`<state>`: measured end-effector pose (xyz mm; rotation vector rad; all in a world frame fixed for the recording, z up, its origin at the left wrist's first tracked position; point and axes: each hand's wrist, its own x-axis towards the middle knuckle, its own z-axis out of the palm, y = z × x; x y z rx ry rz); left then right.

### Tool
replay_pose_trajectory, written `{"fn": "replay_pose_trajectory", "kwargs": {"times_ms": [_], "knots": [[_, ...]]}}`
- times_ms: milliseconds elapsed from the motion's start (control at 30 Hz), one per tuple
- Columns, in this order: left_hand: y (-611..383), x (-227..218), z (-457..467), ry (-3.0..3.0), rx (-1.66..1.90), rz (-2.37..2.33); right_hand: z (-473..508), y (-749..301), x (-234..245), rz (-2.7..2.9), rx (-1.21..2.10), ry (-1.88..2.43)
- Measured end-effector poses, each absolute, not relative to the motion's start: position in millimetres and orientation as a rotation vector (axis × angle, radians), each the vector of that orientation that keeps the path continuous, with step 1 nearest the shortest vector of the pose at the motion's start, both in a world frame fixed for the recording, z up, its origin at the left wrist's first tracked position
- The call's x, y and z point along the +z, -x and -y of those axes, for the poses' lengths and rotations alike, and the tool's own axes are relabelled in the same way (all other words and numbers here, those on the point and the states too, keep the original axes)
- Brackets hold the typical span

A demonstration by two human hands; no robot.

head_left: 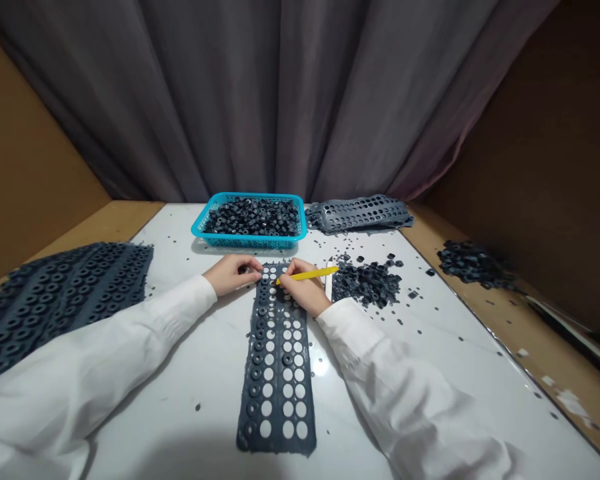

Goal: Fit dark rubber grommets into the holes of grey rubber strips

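Note:
A long dark grey rubber sheet (276, 400) lies lengthwise in front of me, with rows of round holes. Ring-shaped rubber pieces still sit in its left column, and a single one (287, 359) in a column right of the middle. My right hand (304, 288) grips a yellow pen-shaped tool (314, 273), its dark tip down on the upper part of the sheet. At the sheet's upper left edge, my left hand (235, 273) has thumb and fingers closed together on the rubber; the fingertips partly hide what they pinch.
A blue basket (250, 241) full of small dark rubber pieces stands behind the sheet. Loose pieces (367, 283) are heaped at right, more (473, 263) by the wooden wall. Punched sheets (365, 213) lie back right; a ring-filled sheet (70, 287) lies left.

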<state>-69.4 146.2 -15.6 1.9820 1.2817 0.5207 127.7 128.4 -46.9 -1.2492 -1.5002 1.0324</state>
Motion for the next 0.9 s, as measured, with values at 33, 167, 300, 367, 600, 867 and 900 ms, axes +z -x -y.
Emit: {"fn": "replay_pose_trajectory", "kwargs": {"times_ms": [33, 167, 300, 367, 600, 867, 900], "knots": [[68, -15, -146, -2.068, 0.492, -1.268, -128, -128, -48, 1.509, 1.044, 1.253], [61, -7, -152, -2.341, 0.37, -1.139, -127, -127, -49, 1.529, 1.052, 1.246], [52, 0, -161, -2.489, 0.191, -0.977, -126, -127, -48, 1.535, 1.065, 1.236], [47, 3, -165, -2.51, 0.117, -0.943, -126, -127, -47, 1.538, 1.069, 1.221], [39, 6, -163, -2.45, 0.1, -1.045, -126, -125, -46, 1.571, 1.017, 1.243], [38, 6, -157, -2.481, 0.116, -1.076, -126, -122, -43, 1.563, 0.988, 1.272], [39, 10, -159, -2.471, 0.148, -1.08, -126, -122, -42, 1.565, 0.988, 1.276]]}}
